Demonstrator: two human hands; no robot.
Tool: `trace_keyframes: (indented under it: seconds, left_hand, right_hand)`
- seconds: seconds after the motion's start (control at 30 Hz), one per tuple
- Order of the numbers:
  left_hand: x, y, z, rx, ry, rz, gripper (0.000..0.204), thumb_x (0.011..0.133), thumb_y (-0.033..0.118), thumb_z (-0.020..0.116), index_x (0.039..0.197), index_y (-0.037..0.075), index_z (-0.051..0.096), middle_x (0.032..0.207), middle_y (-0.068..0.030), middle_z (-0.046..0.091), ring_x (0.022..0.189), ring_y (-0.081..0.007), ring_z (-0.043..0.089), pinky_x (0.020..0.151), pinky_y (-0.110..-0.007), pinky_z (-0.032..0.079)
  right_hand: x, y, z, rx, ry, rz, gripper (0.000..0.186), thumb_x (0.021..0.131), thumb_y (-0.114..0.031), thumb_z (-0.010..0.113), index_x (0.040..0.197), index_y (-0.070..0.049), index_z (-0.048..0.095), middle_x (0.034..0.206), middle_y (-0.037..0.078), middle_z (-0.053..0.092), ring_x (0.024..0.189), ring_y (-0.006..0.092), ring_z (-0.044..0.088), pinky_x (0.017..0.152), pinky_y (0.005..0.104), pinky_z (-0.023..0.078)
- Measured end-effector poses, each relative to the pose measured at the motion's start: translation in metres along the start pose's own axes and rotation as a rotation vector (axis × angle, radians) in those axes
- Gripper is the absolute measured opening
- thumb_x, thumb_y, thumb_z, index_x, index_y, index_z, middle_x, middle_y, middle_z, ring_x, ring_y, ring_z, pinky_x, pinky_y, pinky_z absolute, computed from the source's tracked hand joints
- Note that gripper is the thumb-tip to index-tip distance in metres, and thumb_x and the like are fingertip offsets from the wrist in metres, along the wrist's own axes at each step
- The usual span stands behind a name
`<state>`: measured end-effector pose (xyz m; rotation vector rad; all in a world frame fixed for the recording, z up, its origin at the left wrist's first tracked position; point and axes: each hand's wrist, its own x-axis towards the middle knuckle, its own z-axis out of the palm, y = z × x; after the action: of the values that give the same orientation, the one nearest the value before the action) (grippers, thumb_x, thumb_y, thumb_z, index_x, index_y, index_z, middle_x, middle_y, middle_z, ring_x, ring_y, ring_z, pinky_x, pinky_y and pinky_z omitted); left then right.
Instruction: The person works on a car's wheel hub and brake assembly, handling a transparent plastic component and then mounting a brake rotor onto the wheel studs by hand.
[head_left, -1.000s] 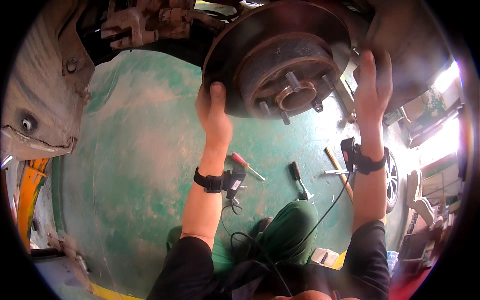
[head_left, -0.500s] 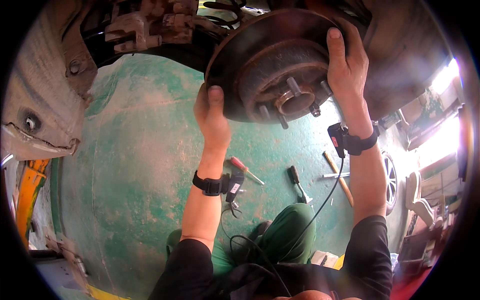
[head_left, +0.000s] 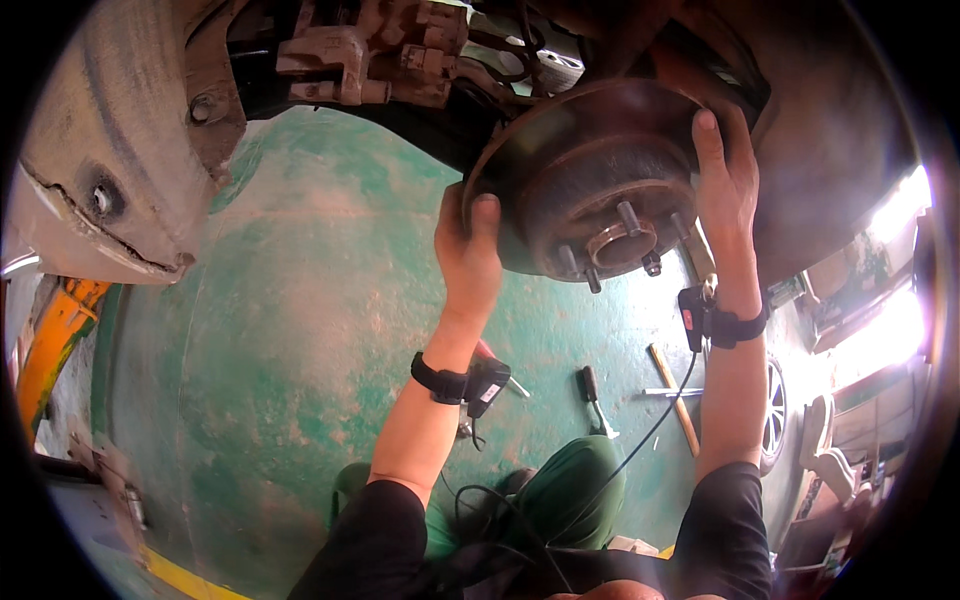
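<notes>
A dark, rusty brake disc (head_left: 560, 135) hangs on the wheel hub, with several wheel studs (head_left: 628, 218) sticking out around the round hub centre (head_left: 620, 243). My left hand (head_left: 468, 255) grips the disc's left rim, thumb on its front face and fingers hidden behind. On the opposite rim, my right hand (head_left: 730, 185) holds it the same way, thumb over the edge. One nut-like piece (head_left: 652, 263) sits on a lower right stud. Up and left of the disc is a dusty brake caliper (head_left: 350, 60).
On the green floor (head_left: 290, 330) lie a red-handled screwdriver (head_left: 519, 388), partly behind my left wrist, a black-handled ratchet (head_left: 592, 390), a wooden handle (head_left: 680, 410) and a metal bar (head_left: 660, 392). A wheel (head_left: 773, 415) stands right. Body panel (head_left: 110, 190) and orange post (head_left: 55, 340) are left.
The view has shifted, so the disc and both hands appear lower and farther right. Both hands keep the same hold on the rim. My left forearm now covers more of the red-handled screwdriver.
</notes>
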<state>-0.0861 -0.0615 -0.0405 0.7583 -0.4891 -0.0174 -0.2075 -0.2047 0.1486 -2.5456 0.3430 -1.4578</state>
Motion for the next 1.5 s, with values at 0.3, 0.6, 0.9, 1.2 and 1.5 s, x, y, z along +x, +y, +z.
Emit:
trace_keyframes:
  seconds: [0.3,0.6,0.9,1.2,1.5]
  left_hand:
    - [0.003,0.01,0.008,0.146,-0.005,0.061,0.04,0.1,0.038,0.058,0.103,-0.002,0.055,0.09,-0.0078,0.06,0.085,-0.0156,0.052,0.078,-0.029,0.045]
    - [0.005,0.018,0.007,0.074,0.015,-0.053,0.049,0.099,0.044,0.059,0.114,-0.003,0.057,0.104,-0.0059,0.061,0.097,-0.0139,0.053,0.088,-0.027,0.043]
    - [0.005,0.013,0.002,0.027,-0.02,-0.104,0.067,0.096,0.05,0.063,0.13,-0.007,0.054,0.126,-0.0087,0.061,0.112,-0.0167,0.056,0.101,-0.029,0.04]
    - [0.006,0.016,0.004,0.039,-0.034,-0.081,0.068,0.095,0.049,0.064,0.132,-0.007,0.052,0.127,-0.0095,0.061,0.113,-0.0168,0.056,0.101,-0.03,0.041]
    - [-0.005,-0.011,0.002,-0.074,0.039,-0.071,0.054,0.093,0.037,0.07,0.124,-0.005,0.057,0.116,-0.0091,0.063,0.104,-0.0175,0.056,0.093,-0.028,0.042]
  right_hand:
    - [0.0,0.012,0.005,-0.018,0.088,0.004,0.039,0.101,-0.043,0.056,0.109,-0.006,0.063,0.091,0.013,0.068,0.086,0.021,0.06,0.082,0.0318,0.048]
    - [-0.062,0.013,-0.025,-0.26,0.257,-0.155,0.031,0.096,-0.023,0.062,0.112,0.004,0.059,0.1,0.021,0.065,0.092,0.0367,0.063,0.084,0.0408,0.049]
    - [-0.135,-0.005,-0.017,-0.452,-0.238,0.011,0.027,0.09,-0.029,0.069,0.093,-0.004,0.059,0.08,0.01,0.067,0.063,0.028,0.066,0.055,0.0391,0.051]
    - [-0.137,0.009,0.005,-0.69,-0.192,-0.08,0.03,0.093,-0.031,0.064,0.082,-0.006,0.052,0.064,0.009,0.061,0.056,0.0302,0.064,0.047,0.0411,0.048]
    - [-0.147,0.007,0.016,-0.544,-0.186,0.051,0.033,0.097,-0.033,0.061,0.076,-0.008,0.052,0.057,0.012,0.059,0.05,0.0351,0.06,0.045,0.044,0.044]
